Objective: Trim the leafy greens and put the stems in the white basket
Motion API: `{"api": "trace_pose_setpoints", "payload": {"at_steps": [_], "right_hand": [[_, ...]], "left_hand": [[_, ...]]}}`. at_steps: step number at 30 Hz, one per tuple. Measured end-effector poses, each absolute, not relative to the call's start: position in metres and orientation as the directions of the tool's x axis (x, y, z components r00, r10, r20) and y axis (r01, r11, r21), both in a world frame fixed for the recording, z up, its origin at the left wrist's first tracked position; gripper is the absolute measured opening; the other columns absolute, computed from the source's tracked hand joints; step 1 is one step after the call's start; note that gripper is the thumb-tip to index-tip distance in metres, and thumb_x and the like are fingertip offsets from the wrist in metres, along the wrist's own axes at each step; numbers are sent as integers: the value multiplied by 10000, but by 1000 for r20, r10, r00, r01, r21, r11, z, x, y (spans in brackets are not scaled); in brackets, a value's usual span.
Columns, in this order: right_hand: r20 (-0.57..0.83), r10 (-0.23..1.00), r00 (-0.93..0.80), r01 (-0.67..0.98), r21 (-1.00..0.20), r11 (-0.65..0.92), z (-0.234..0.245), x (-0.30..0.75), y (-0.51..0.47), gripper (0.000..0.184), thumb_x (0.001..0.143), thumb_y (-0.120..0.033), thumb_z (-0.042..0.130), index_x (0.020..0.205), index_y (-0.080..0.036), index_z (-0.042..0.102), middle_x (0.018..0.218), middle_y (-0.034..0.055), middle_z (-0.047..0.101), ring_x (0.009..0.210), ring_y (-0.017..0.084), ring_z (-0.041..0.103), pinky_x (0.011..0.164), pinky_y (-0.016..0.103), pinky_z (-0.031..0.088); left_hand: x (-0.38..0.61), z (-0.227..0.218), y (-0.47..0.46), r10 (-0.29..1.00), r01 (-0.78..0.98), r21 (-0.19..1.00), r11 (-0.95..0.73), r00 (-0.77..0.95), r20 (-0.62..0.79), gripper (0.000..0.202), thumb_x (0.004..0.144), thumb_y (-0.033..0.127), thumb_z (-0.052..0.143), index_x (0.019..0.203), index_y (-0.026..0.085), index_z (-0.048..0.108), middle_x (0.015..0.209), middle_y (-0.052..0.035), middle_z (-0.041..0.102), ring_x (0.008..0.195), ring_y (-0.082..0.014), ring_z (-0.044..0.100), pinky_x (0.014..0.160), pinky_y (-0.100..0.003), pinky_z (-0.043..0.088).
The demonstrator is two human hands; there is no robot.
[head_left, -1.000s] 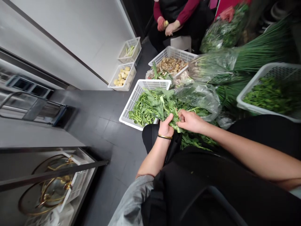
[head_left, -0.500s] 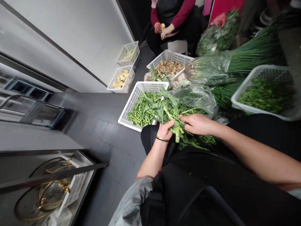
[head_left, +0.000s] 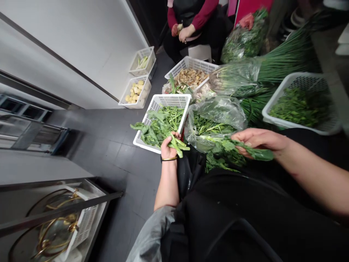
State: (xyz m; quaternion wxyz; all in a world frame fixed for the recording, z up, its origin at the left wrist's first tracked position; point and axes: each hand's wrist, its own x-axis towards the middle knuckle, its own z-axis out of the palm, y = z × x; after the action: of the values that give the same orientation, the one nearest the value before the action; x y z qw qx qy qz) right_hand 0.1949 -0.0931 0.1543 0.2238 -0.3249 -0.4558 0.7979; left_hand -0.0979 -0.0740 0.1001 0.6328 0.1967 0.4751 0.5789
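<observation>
My left hand [head_left: 168, 146], a gold bangle on its wrist, is closed round a bunch of leafy green stalks [head_left: 152, 130] held over the near edge of a white plastic basket [head_left: 156, 104] that has more greens in it. My right hand [head_left: 259, 141] is drawn off to the right, fingers curled on a separate stalk of greens [head_left: 247, 151]. Between the hands, a clear plastic bag of greens [head_left: 215, 122] lies open, and loose greens [head_left: 222, 162] rest on my dark lap.
Another person in red sleeves [head_left: 191, 25] sits at the far end holding something small. White baskets hold peelings [head_left: 191, 74], pale yellow pieces [head_left: 135, 92] and greens [head_left: 300, 105]. Bagged long green chives [head_left: 272, 63] lie right. A steel counter [head_left: 40, 160] stands left above grey floor tiles.
The hands, together on one bunch before, have parted. The left carried its bunch left over the basket; the right pulled a stalk away to the right.
</observation>
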Motion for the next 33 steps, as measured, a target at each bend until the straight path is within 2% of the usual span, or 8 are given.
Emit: {"api": "trace_pose_setpoints", "payload": {"at_steps": [4,9,14,18,20,24,29,33], "right_hand": [[-309,559,-770,-69,-830,-553,142,180,-82,173,643,-355,529,635,-198,455,506,-10,448,360,98,365,331,230,233],[-211,674,-708,-241,-825,-511,133,151,-59,128,692,-336,429,692,-217,382,525,-43,396,301,83,287,281,225,160],[-169,813,-558,190,-979,-72,125,138,-75,84,742,-278,365,694,-216,394,563,-25,426,399,112,378,380,247,275],[-124,652,-748,506,-743,439,100,160,-102,75,771,-217,422,742,-217,491,546,-6,493,504,155,483,497,269,309],[-228,650,-725,641,-568,516,83,179,-105,107,790,-233,430,791,-222,536,570,15,550,511,174,520,486,272,299],[-323,801,-504,836,-418,357,75,199,-87,257,650,-422,653,767,-200,600,684,69,633,507,191,553,448,267,304],[-175,891,-419,452,-891,37,118,153,-58,458,803,-613,458,710,-182,581,512,4,568,446,125,501,463,249,359],[-213,870,-445,105,-977,-185,125,116,-53,409,701,-543,622,573,-178,488,462,-13,535,358,76,417,389,225,310]], "left_hand": [[-86,102,-86,924,-524,773,356,72,-377,129,640,270,644,695,166,593,1029,-118,671,1133,-306,558,857,-424,504],[-49,89,-100,815,-533,617,579,391,-428,274,576,366,678,713,155,569,855,-136,660,908,-334,642,701,-434,520],[-50,99,-95,899,-673,617,409,179,-400,301,675,473,585,735,183,529,785,-63,595,663,-182,606,598,-333,500],[-58,109,-91,906,-661,665,348,54,-420,322,697,506,544,716,185,522,799,-70,584,698,-185,596,643,-342,498],[-60,110,-91,905,-653,673,348,46,-423,307,692,487,551,720,182,532,828,-75,601,720,-189,605,648,-337,495],[-54,106,-95,910,-629,673,389,147,-388,238,637,366,612,760,163,596,958,-95,651,835,-217,637,681,-327,509],[-42,97,-104,886,-555,692,463,279,-369,205,568,309,650,688,154,591,955,-129,673,995,-314,622,746,-388,533],[-44,94,-106,869,-527,691,494,319,-378,249,534,352,668,656,157,574,919,-145,671,987,-357,620,723,-434,537]]}}
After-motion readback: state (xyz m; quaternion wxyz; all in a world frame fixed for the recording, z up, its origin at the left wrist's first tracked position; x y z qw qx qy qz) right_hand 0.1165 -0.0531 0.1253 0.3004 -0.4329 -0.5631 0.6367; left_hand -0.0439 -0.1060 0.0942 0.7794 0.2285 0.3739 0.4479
